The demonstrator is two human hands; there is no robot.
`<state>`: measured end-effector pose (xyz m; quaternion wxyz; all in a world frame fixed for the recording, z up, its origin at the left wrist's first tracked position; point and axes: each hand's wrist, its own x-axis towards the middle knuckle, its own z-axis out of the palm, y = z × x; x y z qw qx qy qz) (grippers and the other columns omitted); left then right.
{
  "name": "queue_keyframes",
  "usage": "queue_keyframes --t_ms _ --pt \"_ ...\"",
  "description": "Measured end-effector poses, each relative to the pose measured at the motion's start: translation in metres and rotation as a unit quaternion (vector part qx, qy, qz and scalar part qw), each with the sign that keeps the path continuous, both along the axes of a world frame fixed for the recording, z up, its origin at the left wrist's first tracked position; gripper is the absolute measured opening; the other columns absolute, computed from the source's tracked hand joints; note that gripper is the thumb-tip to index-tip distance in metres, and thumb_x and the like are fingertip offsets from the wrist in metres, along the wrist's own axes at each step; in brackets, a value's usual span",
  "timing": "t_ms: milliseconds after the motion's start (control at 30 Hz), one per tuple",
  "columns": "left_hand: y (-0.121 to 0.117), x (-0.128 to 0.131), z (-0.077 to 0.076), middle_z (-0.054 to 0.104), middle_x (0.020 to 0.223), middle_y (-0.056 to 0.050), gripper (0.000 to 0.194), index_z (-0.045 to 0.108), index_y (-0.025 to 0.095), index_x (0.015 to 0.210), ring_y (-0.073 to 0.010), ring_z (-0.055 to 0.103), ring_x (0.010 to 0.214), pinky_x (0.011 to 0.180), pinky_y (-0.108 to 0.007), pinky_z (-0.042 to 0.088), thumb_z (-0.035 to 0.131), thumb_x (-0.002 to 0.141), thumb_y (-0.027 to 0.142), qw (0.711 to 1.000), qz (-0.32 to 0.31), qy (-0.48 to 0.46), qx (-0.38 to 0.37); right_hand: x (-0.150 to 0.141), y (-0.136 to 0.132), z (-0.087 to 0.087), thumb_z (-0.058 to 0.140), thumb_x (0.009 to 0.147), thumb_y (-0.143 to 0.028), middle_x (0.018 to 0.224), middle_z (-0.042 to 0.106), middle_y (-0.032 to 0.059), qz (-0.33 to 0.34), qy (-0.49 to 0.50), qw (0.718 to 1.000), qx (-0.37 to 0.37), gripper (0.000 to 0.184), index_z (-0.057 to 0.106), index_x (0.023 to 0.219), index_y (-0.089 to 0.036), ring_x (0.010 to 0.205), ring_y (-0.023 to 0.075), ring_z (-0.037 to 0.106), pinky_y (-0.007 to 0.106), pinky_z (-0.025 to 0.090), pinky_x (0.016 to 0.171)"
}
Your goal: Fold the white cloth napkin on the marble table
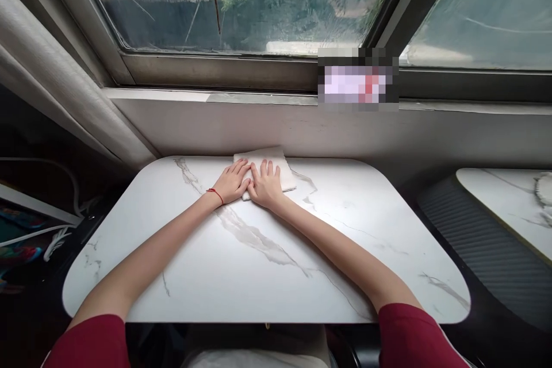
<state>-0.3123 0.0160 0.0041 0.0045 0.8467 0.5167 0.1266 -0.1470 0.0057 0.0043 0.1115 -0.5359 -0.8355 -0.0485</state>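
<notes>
A white cloth (288,179) lies flat at the far edge of the white marbled table (172,276), its back edge reaching the wall. My left hand (233,180), with a red string bracelet at the wrist, rests palm down on the cloth's left part, fingers stretched out. Beside it my right hand (265,184) presses flat on the middle of the cloth with its fingers spread. The two thumbs almost touch. Part of the cloth is hidden under both hands.
Behind the table rise a wall (215,123) and a window (259,6). A curtain (56,75) hangs at the left, with white cables (56,241) below it. At the right stand a dark ribbed seat (483,241) and a second marbled table (500,190).
</notes>
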Motion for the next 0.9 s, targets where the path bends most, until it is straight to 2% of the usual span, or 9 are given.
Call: queue_keyframes --t_ms 167,367,467,567,700,800,900 --pt "-0.003 0.003 0.000 0.032 0.166 -0.018 0.059 0.037 0.008 0.153 -0.0260 0.027 0.156 0.125 -0.045 0.030 0.036 0.098 0.029 1.000 0.008 -0.007 -0.017 0.002 -0.003 0.006 0.036 0.100 -0.037 0.156 0.039 0.0327 0.004 -0.018 1.000 -0.006 0.066 0.035 0.158 -0.004 0.140 0.0482 0.038 0.061 0.028 0.108" --pt "-0.027 0.005 0.015 0.047 0.157 -0.018 0.062 0.044 0.008 0.150 -0.0271 0.042 0.148 0.123 -0.043 0.036 0.044 0.091 0.026 1.000 -0.016 0.022 -0.001 -0.004 -0.034 0.023 0.035 0.100 -0.035 0.152 0.043 0.0360 -0.018 -0.063 0.996 -0.053 0.066 0.037 0.155 0.002 0.135 0.0494 0.047 0.062 0.036 0.101" --pt "-0.052 0.004 0.026 0.048 0.157 -0.016 0.058 0.049 0.010 0.148 -0.0280 0.046 0.146 0.120 -0.046 0.041 0.042 0.092 0.027 0.998 -0.040 0.043 -0.023 -0.010 -0.059 0.029 0.036 0.099 -0.032 0.145 0.048 0.0411 -0.014 -0.094 0.993 -0.074 0.066 0.040 0.151 0.009 0.127 0.0516 0.053 0.064 0.040 0.095" --pt "-0.081 0.006 0.034 0.051 0.154 -0.014 0.055 0.052 0.012 0.146 -0.0264 0.049 0.143 0.117 -0.045 0.044 0.037 0.096 0.027 0.996 -0.057 0.050 -0.038 -0.014 -0.089 0.029 0.038 0.096 -0.021 0.139 0.052 0.0429 -0.012 -0.084 0.993 -0.086 0.061 0.044 0.146 0.014 0.122 0.0512 0.058 0.064 0.042 0.092" --pt "-0.123 0.012 0.041 0.058 0.149 -0.011 0.048 0.059 0.018 0.141 -0.0250 0.054 0.139 0.114 -0.043 0.048 0.037 0.099 0.028 0.997 -0.051 0.040 -0.045 -0.019 -0.134 0.024 0.039 0.094 -0.016 0.134 0.060 0.0361 0.002 -0.116 0.989 -0.088 0.057 0.051 0.145 0.005 0.115 0.0491 0.063 0.062 0.049 0.081" --pt "-0.159 0.012 0.039 0.055 0.153 -0.008 0.047 0.058 0.022 0.143 -0.0249 0.050 0.143 0.115 -0.044 0.049 0.039 0.100 0.029 0.998 -0.038 0.022 -0.053 -0.024 -0.165 0.018 0.042 0.092 -0.015 0.131 0.064 0.0344 0.032 -0.137 0.987 -0.078 0.055 0.055 0.143 0.001 0.110 0.0481 0.066 0.061 0.051 0.075" --pt "-0.197 0.011 0.027 0.047 0.159 -0.004 0.052 0.046 0.027 0.153 -0.0218 0.044 0.148 0.119 -0.043 0.046 0.035 0.103 0.025 0.999 -0.008 -0.021 -0.047 -0.032 -0.188 0.011 0.043 0.093 -0.014 0.129 0.066 0.0325 0.031 -0.126 0.989 -0.070 0.052 0.058 0.140 -0.003 0.109 0.0474 0.068 0.064 0.053 0.074"
